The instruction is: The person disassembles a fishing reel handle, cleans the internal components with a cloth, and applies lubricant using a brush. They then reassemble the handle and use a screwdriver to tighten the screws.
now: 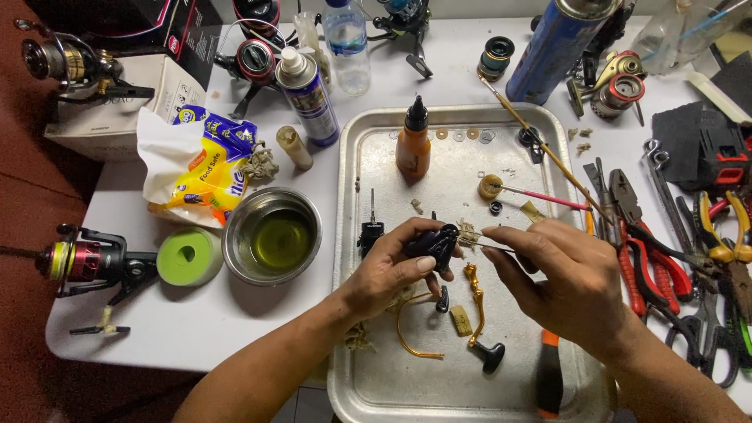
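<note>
Head view, black reel body (433, 241) gripped in left hand (388, 274), right hand (568, 278) just beside

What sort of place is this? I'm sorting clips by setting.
Probably a fishing-reel repair bench: spinning reels such as the red-and-black reel ring a white table, small dismantled parts lie on a dented metal tray, and red-handled pliers wait beside it.

A steel bowl (272, 235) of yellowish liquid sits at centre left, beside a green tape roll (188, 256). Pliers (724, 235) and other hand tools crowd the right edge; an orange dropper bottle (413, 141) stands upper centre.
</note>
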